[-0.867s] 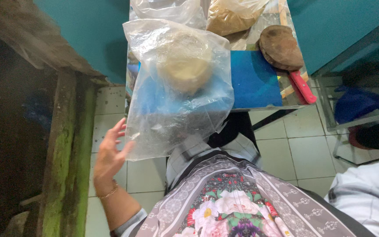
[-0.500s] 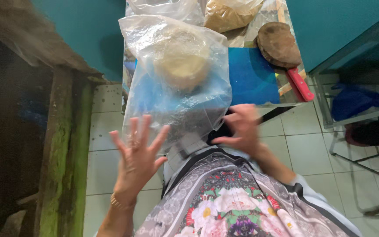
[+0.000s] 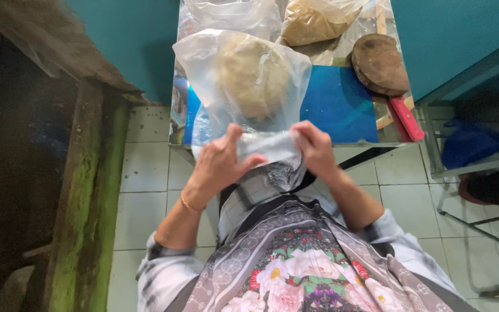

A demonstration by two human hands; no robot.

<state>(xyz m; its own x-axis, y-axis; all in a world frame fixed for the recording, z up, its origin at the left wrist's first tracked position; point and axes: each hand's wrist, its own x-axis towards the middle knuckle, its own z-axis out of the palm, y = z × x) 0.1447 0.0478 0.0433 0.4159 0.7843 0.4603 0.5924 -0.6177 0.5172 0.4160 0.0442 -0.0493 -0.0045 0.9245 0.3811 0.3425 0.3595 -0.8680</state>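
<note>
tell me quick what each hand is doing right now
Left hand: fingers closed on the near edge of the clear plastic bag.
Right hand: fingers closed on the same edge of the bag.

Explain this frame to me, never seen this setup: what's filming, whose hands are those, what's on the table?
No machine here: a person wears a camera on the head, so the one view looks straight down at their own arms and patterned clothing. The left hand and right hand both pinch the near edge of a clear plastic bag holding a round tan lump. The bag lies on a small table with a blue top, its near end hanging over the edge. Further back lie another clear bag and a bag of brownish stuff. At the right edge sits a round brown wooden piece by a red handle. Below is a tiled floor.
</note>
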